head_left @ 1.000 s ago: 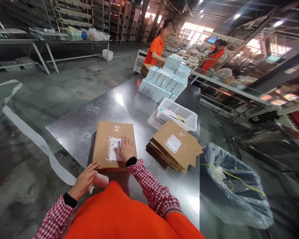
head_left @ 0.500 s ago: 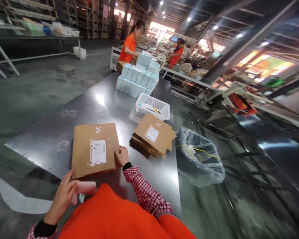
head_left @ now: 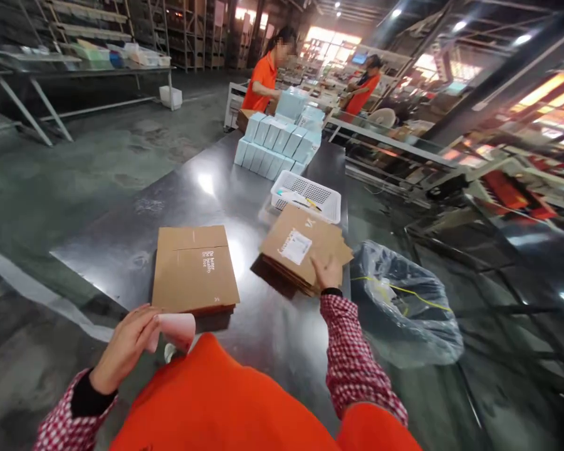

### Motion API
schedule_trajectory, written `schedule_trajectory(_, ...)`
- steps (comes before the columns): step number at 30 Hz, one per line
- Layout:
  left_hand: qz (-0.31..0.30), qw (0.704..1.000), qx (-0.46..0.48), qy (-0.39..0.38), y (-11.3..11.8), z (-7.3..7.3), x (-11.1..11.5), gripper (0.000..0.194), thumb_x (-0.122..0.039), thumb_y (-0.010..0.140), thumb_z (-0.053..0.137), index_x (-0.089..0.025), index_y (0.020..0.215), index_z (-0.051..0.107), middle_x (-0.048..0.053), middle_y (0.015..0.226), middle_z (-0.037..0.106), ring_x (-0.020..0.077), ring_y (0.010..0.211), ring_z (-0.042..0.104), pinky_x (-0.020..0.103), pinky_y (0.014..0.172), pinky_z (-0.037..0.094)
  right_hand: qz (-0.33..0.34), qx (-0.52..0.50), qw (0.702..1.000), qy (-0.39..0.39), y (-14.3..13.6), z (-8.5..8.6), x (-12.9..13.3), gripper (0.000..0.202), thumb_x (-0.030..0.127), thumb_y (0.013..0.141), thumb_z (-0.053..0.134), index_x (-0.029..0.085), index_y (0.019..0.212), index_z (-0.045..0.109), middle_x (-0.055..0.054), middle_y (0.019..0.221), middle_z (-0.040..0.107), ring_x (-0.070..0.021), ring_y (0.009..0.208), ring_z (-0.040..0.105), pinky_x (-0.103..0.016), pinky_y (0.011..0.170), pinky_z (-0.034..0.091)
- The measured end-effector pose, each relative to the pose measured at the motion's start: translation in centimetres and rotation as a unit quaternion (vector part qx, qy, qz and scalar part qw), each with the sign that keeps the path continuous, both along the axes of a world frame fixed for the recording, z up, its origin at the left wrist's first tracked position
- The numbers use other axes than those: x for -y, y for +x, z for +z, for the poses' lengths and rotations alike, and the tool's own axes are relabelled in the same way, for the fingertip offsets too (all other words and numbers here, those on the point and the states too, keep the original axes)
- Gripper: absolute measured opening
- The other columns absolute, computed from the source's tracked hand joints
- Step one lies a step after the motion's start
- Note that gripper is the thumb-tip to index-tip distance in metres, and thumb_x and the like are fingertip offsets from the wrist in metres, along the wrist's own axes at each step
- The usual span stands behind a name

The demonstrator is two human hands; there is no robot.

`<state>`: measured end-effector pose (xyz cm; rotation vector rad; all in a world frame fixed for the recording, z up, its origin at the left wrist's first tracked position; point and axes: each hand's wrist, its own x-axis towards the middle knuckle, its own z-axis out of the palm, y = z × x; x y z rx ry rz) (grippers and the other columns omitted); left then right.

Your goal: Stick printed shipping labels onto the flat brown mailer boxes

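Observation:
My left hand (head_left: 126,346) is closed around a pale pinkish roll of labels (head_left: 177,328) at the near table edge. Just beyond it lies a stack of flat cardboard boxes (head_left: 195,266), its top one printed in white and without a label. To the right, my right hand (head_left: 328,274) rests on a second stack of flat cardboard boxes (head_left: 284,235), fingers apart on the top piece. That top piece carries a white shipping label (head_left: 296,247). The stack's edges are uneven and partly fanned out.
A white plastic basket (head_left: 331,203) with small tools sits behind the right stack. Light-blue boxes (head_left: 275,141) are piled farther back. A bin with a clear liner (head_left: 407,307) stands right of the metal table (head_left: 178,194). Two people in orange work beyond.
The labelled flat box has gone from the left stack to the right one, with my right hand. An unlabelled box now tops the left stack. My left hand still holds the roll.

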<state>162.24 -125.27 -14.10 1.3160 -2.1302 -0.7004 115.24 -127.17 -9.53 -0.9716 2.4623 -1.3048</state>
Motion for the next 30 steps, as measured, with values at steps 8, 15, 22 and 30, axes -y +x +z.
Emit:
schedule_trajectory(8,0.105,0.992,0.023,-0.062,0.4,6.2,-0.2,0.038,-0.044,0.092,0.039,-0.019,0.079,0.066,0.001,0.066,0.064,0.0137,0.059,0.059,0.023,0.056,0.047,0.642,0.386,0.660,0.056,24.8,-7.6,-2.8,0.050,0.044,0.064,0.078,0.015,0.103,0.065,-0.004,0.095,0.068,-0.0182,0.087,0.062,-0.033,0.083,0.049)
schedule_trajectory(15,0.159,0.974,0.075,-0.143,2.3,3.5,0.4,0.060,-0.052,0.089,0.042,-0.010,0.132,0.045,0.020,0.138,0.046,0.0344,0.130,0.041,0.053,0.106,0.034,0.548,0.453,0.702,0.049,25.9,-8.2,-2.8,0.043,0.053,0.066,0.074,0.014,0.080,0.064,0.002,0.070,0.060,-0.0107,0.065,0.055,-0.025,0.067,0.046)
schedule_trajectory(22,0.122,0.975,-0.104,0.156,-2.0,0.8,-2.6,0.046,-0.049,0.082,0.056,-0.021,0.118,0.051,0.007,0.103,0.069,0.0225,0.091,0.068,0.034,0.076,0.056,0.527,0.391,0.754,0.032,26.3,-7.7,-2.7,0.049,0.056,0.068,0.072,0.016,0.094,0.063,0.002,0.071,0.059,-0.0114,0.064,0.053,-0.025,0.062,0.044)
schedule_trajectory(30,0.167,0.965,-0.128,0.156,-2.7,-0.2,-2.4,0.049,-0.052,0.083,0.054,-0.019,0.119,0.046,0.000,0.077,0.071,0.0185,0.070,0.068,0.029,0.064,0.053,0.530,0.164,0.829,-0.071,26.3,-6.7,-3.1,0.028,0.045,0.085,0.059,0.020,0.085,0.073,-0.005,0.081,0.063,-0.0171,0.082,0.057,-0.030,0.076,0.046)
